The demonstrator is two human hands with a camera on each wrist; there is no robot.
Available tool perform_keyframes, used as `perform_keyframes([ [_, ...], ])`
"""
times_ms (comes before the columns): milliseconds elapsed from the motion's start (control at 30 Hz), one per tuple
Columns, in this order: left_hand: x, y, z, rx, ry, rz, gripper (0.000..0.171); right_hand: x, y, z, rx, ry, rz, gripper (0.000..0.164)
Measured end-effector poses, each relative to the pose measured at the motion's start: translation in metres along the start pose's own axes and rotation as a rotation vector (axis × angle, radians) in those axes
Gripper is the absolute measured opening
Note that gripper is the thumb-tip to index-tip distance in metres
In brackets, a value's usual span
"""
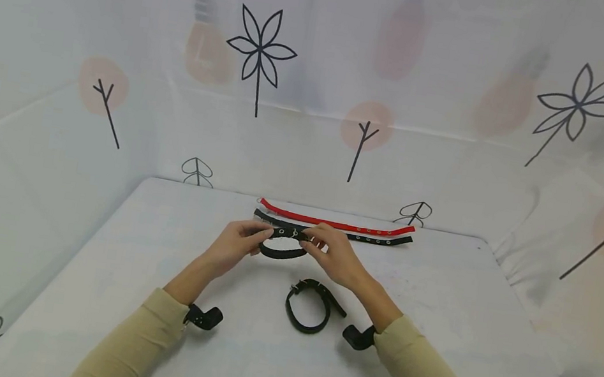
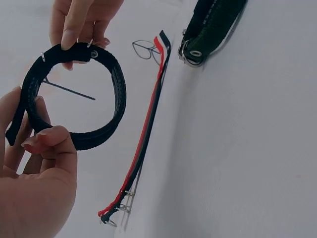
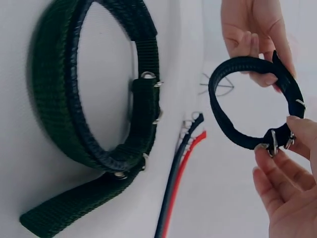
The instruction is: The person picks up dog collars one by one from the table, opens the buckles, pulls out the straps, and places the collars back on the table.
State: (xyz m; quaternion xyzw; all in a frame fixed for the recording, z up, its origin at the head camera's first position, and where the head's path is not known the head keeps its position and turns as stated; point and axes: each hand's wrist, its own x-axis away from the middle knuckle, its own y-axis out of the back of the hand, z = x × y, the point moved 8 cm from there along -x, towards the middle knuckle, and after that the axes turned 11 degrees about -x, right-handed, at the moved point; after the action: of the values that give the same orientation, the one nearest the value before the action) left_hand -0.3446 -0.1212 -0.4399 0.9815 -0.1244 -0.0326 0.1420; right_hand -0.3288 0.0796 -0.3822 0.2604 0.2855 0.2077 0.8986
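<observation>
A dark collar [image 1: 282, 254], buckled into a ring, is held up between both hands over the table. My left hand [image 1: 232, 246] grips one side of the ring; in the left wrist view its thumb and fingers [image 2: 52, 141] pinch the band near the loose strap end. With thumb and fingertips, my right hand [image 1: 340, 257] pinches the opposite side at the buckle and metal D-ring [image 3: 275, 141]. Below the hands, a second collar [image 1: 307, 329], also closed into a loop with its tail sticking out, lies on the table; up close its webbing looks dark green.
Behind the hands, a red collar [image 1: 326, 222] and a dark collar [image 1: 387, 242] lie stretched out side by side near the back edge of the white table [image 1: 151, 270]. A patterned white cloth [image 1: 316, 87] hangs round the back and sides.
</observation>
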Motion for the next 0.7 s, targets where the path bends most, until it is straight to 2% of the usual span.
perform_keyframes([
  [133,-0.002,-0.002,0.002,0.074,0.019,-0.022,0.035,0.001,0.006,0.001,-0.028,-0.022,-0.027,0.023],
  [267,-0.001,-0.003,-0.003,0.122,-0.025,-0.03,0.035,0.001,0.01,0.003,-0.067,-0.042,-0.026,0.022],
  [333,0.0,-0.004,-0.007,0.139,-0.058,-0.03,0.029,0.001,0.011,0.004,-0.085,-0.045,-0.026,0.021],
  [500,0.0,-0.007,-0.011,0.145,-0.081,-0.033,0.017,0.001,0.015,0.008,-0.116,-0.052,-0.03,0.021],
  [700,0.0,-0.016,-0.018,0.143,-0.102,-0.017,0.021,0.002,0.014,0.011,-0.17,-0.071,-0.025,0.02],
])
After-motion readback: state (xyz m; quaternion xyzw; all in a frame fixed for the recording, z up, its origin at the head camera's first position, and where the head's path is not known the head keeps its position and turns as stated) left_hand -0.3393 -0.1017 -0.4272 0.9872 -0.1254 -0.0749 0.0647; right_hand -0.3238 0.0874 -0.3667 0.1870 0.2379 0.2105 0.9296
